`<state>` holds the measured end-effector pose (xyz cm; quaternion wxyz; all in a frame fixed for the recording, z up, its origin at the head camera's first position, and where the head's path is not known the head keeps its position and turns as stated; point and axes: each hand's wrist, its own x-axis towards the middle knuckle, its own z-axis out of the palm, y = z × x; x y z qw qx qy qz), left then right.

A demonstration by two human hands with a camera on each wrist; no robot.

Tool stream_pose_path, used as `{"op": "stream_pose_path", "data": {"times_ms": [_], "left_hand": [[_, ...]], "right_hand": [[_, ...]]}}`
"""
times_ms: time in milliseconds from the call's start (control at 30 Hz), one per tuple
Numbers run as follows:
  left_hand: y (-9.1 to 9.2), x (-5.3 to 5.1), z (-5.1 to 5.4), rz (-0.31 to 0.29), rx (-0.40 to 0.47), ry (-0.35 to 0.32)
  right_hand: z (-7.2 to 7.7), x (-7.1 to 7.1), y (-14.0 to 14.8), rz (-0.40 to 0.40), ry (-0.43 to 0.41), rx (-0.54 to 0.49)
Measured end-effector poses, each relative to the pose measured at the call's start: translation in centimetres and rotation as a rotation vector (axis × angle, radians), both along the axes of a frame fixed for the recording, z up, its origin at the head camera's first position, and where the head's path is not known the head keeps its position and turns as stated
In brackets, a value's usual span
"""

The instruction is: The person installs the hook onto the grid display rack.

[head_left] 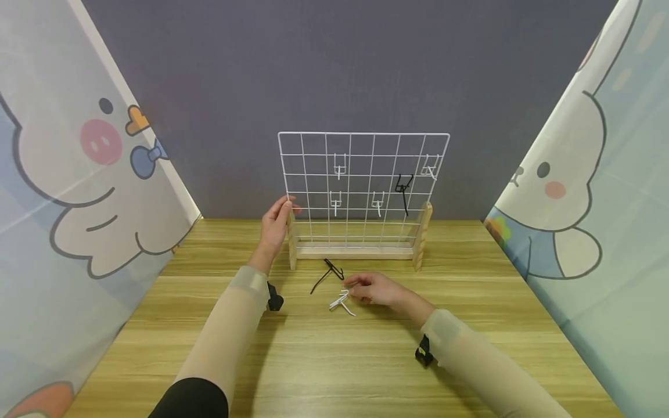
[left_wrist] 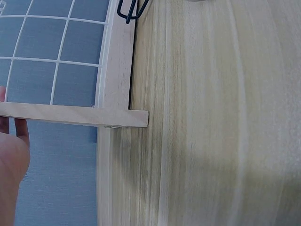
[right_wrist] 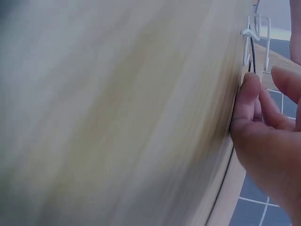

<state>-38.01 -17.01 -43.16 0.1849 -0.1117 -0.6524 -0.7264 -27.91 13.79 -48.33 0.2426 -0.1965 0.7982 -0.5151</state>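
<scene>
A white wire grid rack stands upright on the table in a wooden stand. My left hand holds the left wooden post, thumb in front and fingers partly hidden behind it. In front of the rack lie a white display hook and a black display hook. My right hand is at the white hook, fingertips close to its end. In the right wrist view the thumb and fingers are apart, with the white hook just beyond them; contact is unclear.
Several white hooks and one black hook hang on the grid. The wooden base bar joins the two posts. A grey wall stands behind, and cartoon-printed cloths border the wood-grain table on both sides.
</scene>
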Motion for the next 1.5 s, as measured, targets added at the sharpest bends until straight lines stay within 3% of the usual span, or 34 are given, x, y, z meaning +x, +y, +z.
{"op": "stream_pose_path", "data": {"times_ms": [300,900,1500], "left_hand": [[-0.1,-0.2,0.2,0.002,-0.021,-0.016],[0.2,-0.2,0.1,-0.017,0.049,0.034],[0.1,0.1,0.1,-0.013,0.046,0.026]], "right_hand": [[0.8,1.8,0.0,-0.057,-0.086,0.009],[0.3,2.6,-1.1,-0.034,0.069,0.112],[0.0,3.0,-1.9,-0.097,0.135,0.169]]}}
